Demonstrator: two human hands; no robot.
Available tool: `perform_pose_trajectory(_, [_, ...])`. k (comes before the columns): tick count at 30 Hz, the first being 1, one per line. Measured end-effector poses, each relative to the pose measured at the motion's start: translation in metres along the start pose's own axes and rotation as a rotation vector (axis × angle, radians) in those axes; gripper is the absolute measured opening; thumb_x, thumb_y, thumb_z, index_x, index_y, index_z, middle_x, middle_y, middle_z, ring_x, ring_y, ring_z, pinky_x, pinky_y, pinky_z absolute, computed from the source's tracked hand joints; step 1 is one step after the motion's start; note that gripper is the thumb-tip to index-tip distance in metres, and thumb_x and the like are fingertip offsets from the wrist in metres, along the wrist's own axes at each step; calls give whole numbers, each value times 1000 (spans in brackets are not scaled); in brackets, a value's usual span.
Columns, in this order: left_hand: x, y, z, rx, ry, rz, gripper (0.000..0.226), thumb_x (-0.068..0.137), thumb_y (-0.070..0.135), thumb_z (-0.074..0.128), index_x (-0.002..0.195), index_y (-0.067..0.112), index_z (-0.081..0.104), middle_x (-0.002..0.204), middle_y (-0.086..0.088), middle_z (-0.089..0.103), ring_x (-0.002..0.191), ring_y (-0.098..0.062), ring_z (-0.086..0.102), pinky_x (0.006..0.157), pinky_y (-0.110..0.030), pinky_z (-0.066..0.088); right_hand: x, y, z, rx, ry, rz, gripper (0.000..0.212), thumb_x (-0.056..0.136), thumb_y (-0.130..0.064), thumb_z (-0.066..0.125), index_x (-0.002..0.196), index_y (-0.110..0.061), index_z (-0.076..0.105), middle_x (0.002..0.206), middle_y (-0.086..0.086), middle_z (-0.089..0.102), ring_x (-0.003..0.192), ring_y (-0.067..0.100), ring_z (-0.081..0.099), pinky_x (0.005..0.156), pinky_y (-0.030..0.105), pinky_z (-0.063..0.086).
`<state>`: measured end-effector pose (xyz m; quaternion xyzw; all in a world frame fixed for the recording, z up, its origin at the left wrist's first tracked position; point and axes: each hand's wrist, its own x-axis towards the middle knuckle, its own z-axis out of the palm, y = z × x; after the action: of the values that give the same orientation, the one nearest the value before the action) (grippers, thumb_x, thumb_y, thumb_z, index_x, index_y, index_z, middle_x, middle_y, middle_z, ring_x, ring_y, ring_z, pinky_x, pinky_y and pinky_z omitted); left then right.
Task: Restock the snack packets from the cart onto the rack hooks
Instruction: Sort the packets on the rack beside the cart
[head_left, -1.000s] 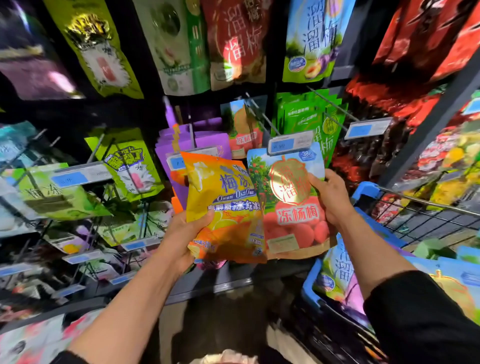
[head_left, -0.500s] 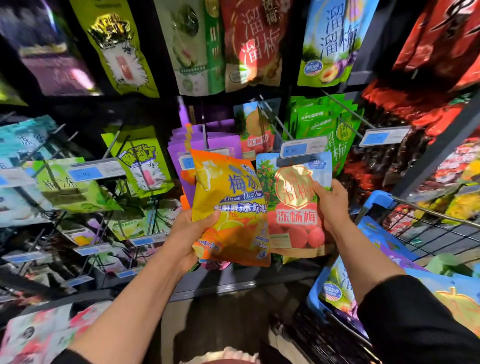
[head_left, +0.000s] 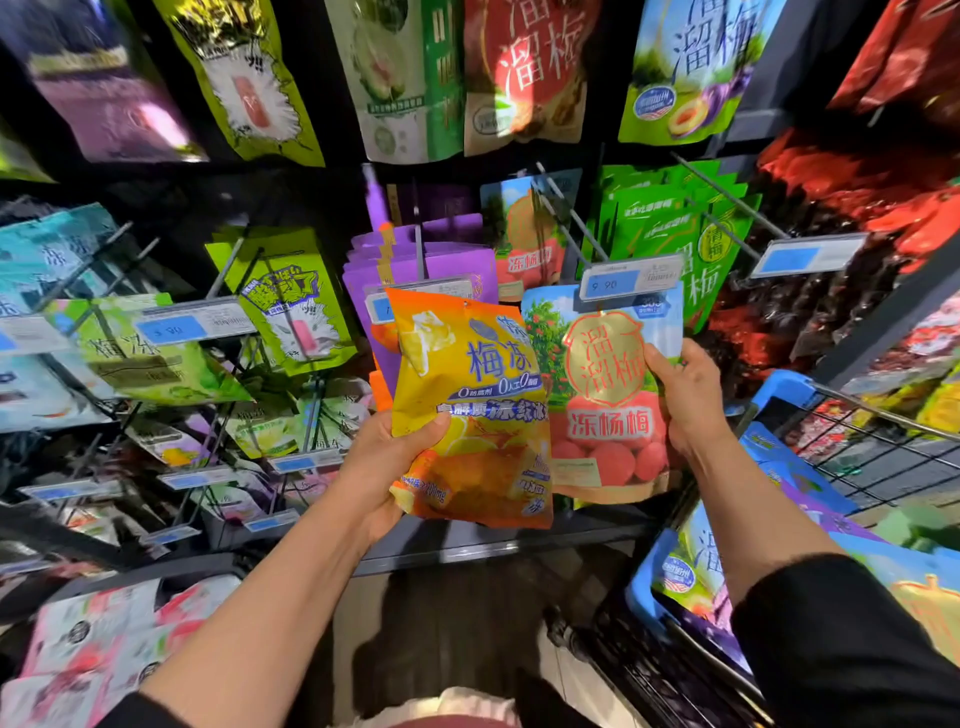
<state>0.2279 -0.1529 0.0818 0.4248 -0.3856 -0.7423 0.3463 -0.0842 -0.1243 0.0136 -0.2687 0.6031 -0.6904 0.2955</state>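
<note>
Orange and glossy, the crinkled snack packet (head_left: 470, 410) sits in the left hand (head_left: 382, 467), thumb pinching its lower front, just overlapping the red-fruit packet (head_left: 605, 395) beside it. The right hand (head_left: 685, 397) grips that one's right edge, thumb on the front, its top tucked under a price tag (head_left: 631, 278) at a hook's tip. At right, the blue-rimmed wire cart (head_left: 779, 395) holds flat pouches. Behind, purple packets (head_left: 431, 260) crowd the rack hooks (head_left: 569, 215).

I'm in a shop: snack packets (head_left: 291, 306) hang on rack hooks (head_left: 571, 218) behind price tags (head_left: 628, 278), beside my cart (head_left: 779, 389).
</note>
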Motion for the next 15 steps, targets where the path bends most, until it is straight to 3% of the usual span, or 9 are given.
perform_pose_trajectory(6, [4,-5,2,62,41,-20,22,85,3,61,106,-3,66,100,-19,71,77,-25,72,63,-33,59,16,-1,11,-17,80,1,26,93,-6,60,118,0,59,87,-10,69,72,-5,65,64,14,50])
perform_pose_trajectory(10, [7,-9,6,91,35,-29,23,85,3,62,107,-4,66,101,-22,70,79,-27,72,68,-36,60,18,1,12,-29,108,-8,25,93,-6,59,117,1,58,92,-3,66,71,-6,65,63,13,50])
perform_pose_trajectory(15, [9,-14,16,89,-14,-27,17,87,1,60,90,9,74,97,-18,72,81,-26,72,72,-38,60,3,7,3,-42,74,0,21,93,-7,60,114,-4,60,96,-1,68,78,1,66,68,18,53])
